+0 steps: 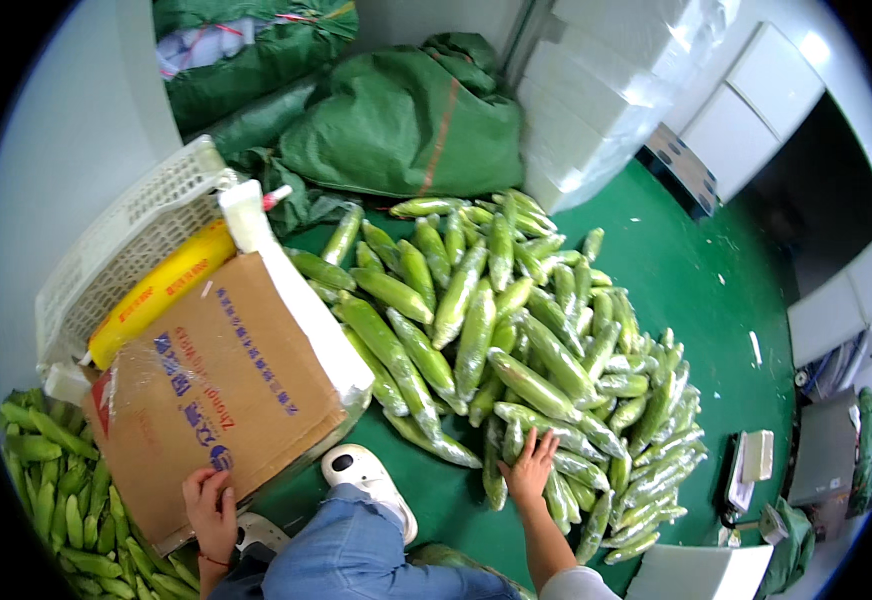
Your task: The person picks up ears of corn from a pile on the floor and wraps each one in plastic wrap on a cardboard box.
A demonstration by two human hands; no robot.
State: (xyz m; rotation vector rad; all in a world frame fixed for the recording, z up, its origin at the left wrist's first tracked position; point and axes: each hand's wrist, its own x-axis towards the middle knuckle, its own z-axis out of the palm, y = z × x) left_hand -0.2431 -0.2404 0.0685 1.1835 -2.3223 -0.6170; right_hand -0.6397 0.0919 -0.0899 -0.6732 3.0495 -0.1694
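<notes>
My right hand (529, 466) lies palm down with fingers spread on the near side of a heap of green ears of corn (473, 337) in their husks, most wrapped in clear film. The fingertips touch a wrapped ear (541, 421). My left hand (209, 499) is over the near edge of a printed cardboard sheet or box (218, 375), its fingers curled; whether they pinch anything is hidden. Clear film covers part of the cardboard. At the lower left lie loose ears of corn (68, 502) with no film visible on them.
Behind the cardboard stand a white plastic crate (132, 225) and a yellow roll (162, 292). Green woven sacks (406, 120) and film-wrapped white boxes (593, 97) border the heap's far side. A scale (747, 469) stands right on the green floor (721, 322).
</notes>
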